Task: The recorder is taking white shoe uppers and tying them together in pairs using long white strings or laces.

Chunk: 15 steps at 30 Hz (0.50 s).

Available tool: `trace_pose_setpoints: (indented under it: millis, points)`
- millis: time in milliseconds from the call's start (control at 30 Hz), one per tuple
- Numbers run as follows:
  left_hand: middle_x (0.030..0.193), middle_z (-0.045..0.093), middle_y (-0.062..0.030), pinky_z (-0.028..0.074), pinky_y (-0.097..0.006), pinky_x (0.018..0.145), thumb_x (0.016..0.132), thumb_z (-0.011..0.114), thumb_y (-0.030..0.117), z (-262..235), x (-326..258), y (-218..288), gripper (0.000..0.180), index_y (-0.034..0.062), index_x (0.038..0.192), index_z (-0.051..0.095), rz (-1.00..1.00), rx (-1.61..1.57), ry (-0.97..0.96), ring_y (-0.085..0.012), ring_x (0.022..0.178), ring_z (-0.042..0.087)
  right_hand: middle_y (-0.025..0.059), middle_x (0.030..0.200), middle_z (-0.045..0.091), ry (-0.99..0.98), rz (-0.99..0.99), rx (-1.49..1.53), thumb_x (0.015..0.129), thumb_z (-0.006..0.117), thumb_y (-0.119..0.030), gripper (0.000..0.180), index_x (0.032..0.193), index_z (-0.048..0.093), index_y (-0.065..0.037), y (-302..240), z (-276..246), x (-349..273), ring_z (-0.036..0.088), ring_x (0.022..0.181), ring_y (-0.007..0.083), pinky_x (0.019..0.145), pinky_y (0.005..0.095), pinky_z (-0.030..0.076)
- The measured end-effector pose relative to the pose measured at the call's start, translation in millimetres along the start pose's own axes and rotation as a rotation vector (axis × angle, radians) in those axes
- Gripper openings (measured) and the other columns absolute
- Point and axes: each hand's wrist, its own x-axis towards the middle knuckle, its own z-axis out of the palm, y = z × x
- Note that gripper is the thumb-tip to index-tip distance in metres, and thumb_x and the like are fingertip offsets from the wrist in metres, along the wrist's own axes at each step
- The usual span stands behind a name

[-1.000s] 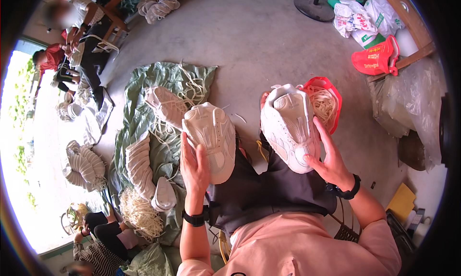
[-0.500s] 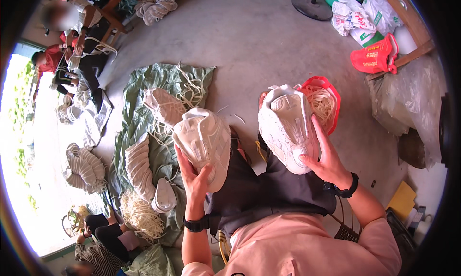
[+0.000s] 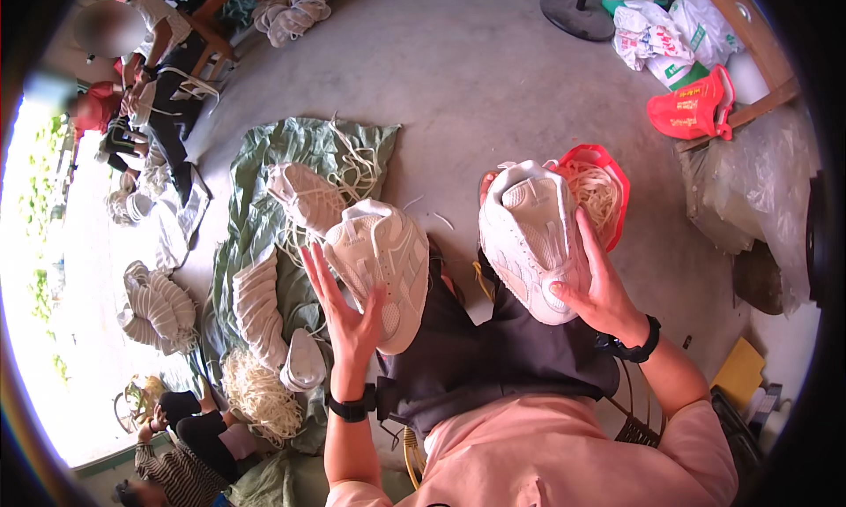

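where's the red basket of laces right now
In the head view, the red basket sits on the floor at right of centre, just behind the white shoe held in the right hand.

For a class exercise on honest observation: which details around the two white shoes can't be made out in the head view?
- Right shoe: its far side, behind the shoe itself; right hand covers the heel.
- Left shoe: underside, hidden by left hand.
- Red basket: contents partly behind the right shoe.
- Lace ends: too small.
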Motion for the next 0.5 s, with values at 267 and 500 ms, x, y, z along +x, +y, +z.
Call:
trace_pose_setpoints:
  millis: [267, 500]
  points:
    - [0.146, 0.033, -0.0243, 0.019, -0.051, 0.115, 0.077, 0.072, 0.023, 18.5, 40.3, -6.0, 0.083, 0.0029, 0.147, 0.031, 0.223, 0.406, -0.14, -0.0421, 0.139, 0.023, 0.0281, 0.156, 0.01, -0.005, -0.006, -0.038, 0.086, 0.069, -0.032, 0.097, 0.15, 0.007, 0.006, 1.0, -1.2, 1.1, 0.008, 0.147, 0.0391, 0.118, 0.0461, 0.012]
    - [0.137, 0.041, -0.0246, 0.024, -0.051, 0.111, 0.079, 0.07, 0.024, 33.6, 29.5, 7.7, 0.084, 0.0016, 0.148, 0.028, 0.149, 0.486, -0.087, -0.0414, 0.129, 0.034, 0.0321, 0.154, 0.004, -0.023, -0.064, -0.189, 0.085, 0.071, -0.03, 0.104, 0.149, -0.002, 0.007, 11.8, 2.1, 3.2, 0.005, 0.145, 0.044, 0.118, 0.0471, 0.012]
